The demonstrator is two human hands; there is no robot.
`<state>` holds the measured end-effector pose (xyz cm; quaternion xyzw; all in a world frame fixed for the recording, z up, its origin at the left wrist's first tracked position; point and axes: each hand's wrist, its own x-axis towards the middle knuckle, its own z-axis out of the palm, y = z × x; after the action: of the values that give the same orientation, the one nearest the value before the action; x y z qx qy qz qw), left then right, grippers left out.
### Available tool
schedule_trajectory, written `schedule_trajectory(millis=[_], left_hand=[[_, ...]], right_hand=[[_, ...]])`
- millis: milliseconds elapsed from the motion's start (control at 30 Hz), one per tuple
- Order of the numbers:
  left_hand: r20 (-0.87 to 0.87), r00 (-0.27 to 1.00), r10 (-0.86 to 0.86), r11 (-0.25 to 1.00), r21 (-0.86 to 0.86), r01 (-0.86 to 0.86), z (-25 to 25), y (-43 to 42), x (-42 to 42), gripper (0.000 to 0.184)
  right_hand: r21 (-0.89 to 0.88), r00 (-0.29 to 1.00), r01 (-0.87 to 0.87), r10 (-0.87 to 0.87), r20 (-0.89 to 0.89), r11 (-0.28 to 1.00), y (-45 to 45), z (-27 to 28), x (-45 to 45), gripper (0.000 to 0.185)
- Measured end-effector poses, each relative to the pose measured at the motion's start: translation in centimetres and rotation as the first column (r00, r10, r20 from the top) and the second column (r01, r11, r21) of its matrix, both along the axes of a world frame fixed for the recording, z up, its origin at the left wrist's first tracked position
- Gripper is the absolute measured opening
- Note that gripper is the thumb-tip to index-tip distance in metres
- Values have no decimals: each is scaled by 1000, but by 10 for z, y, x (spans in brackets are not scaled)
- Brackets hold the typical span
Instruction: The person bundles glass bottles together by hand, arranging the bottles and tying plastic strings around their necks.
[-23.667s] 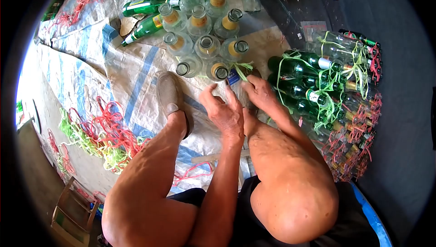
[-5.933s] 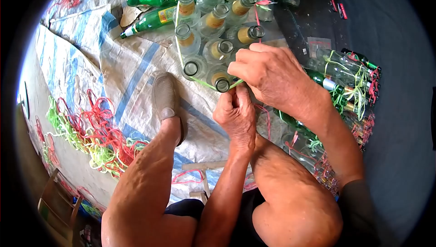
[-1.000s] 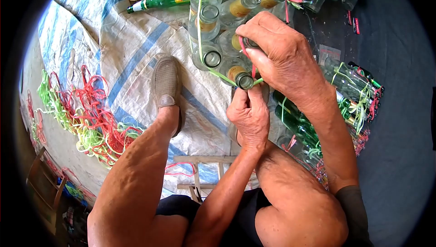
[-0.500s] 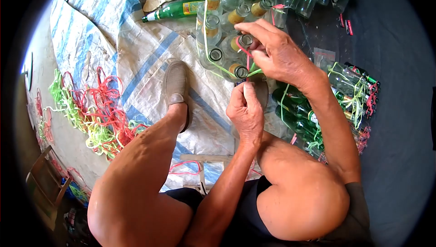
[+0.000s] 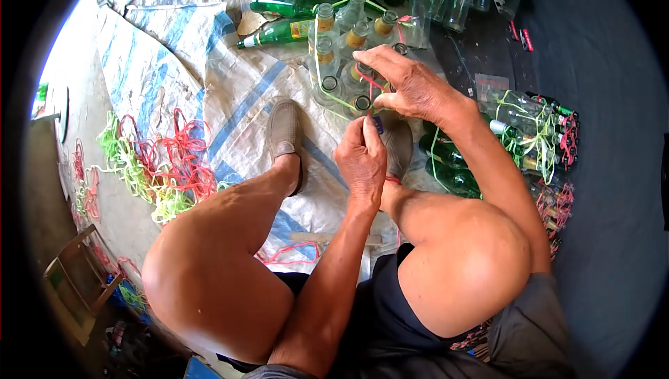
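Observation:
Several clear glass bottles (image 5: pixel 357 34) stand grouped between my feet and the green bottles, with a green strip (image 5: pixel 334 99) running round them. My left hand (image 5: pixel 362 159) is just below the nearest bottle mouth (image 5: pixel 362 103), thumb and forefinger pinched on the end of a red strip. That red strip (image 5: pixel 373 83) passes up between the bottle necks. To the right, my right hand (image 5: pixel 418 89) reaches over the bottles, thumb and fingers apart; part of the red strip lies near its thumb, and its palm is hidden.
Green bottles (image 5: pixel 286 4) lie beyond the group. Tied bundles of bottles (image 5: pixel 529 135) are at the right. Tangled red and green strips (image 5: pixel 167 163) lie left on the striped sheet (image 5: pixel 237 117). A wooden chair (image 5: pixel 80 274) is at the lower left, and my shoes (image 5: pixel 284 128) flank the work.
My right hand has opened from a pinch on the red strip near the bottle necks. My left hand stays pinched, slightly below the nearest bottle's mouth. The view has shifted, showing more of the far bottles.

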<state>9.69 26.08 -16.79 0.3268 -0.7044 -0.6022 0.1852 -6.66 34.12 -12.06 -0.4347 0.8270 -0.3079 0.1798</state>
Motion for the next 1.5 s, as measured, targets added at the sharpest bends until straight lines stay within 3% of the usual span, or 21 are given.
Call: schedule_trajectory(millis=[133, 333, 400, 500, 733, 833, 1067, 1500], left_hand=[[15, 998, -58, 974, -218, 60, 6, -11, 1, 15], [102, 981, -166, 898, -396, 193, 14, -25, 0, 11], [94, 975, -203, 841, -494, 222, 17, -31, -4, 15], [228, 933, -278, 719, -594, 359, 28, -41, -10, 20], [431, 787, -442, 478, -629, 613, 52, -69, -33, 22], [429, 741, -517, 416, -631, 655, 55, -77, -48, 21], [568, 636, -522, 233, -622, 747, 59, -94, -81, 25], [610, 672, -421, 371, -560, 741, 39, -105, -85, 25]], right_hand=[[-17, 1000, -4, 4, -3, 1000, 1, -2, 1, 82], [-24, 1000, 12, -11, 15, 1000, 4, -8, 2, 83], [-35, 1000, 14, -14, 9, 999, 4, -11, 1, 82], [-57, 1000, 15, -16, -7, 998, 4, -13, 1, 83], [-86, 1000, 10, -11, -2, 996, 6, -18, 0, 82], [-137, 999, -14, 8, -44, 991, 6, -23, -2, 81], [-133, 1000, 7, -10, -21, 991, 8, -28, -1, 79], [-187, 999, 46, -47, 0, 981, 9, -37, -3, 73]])
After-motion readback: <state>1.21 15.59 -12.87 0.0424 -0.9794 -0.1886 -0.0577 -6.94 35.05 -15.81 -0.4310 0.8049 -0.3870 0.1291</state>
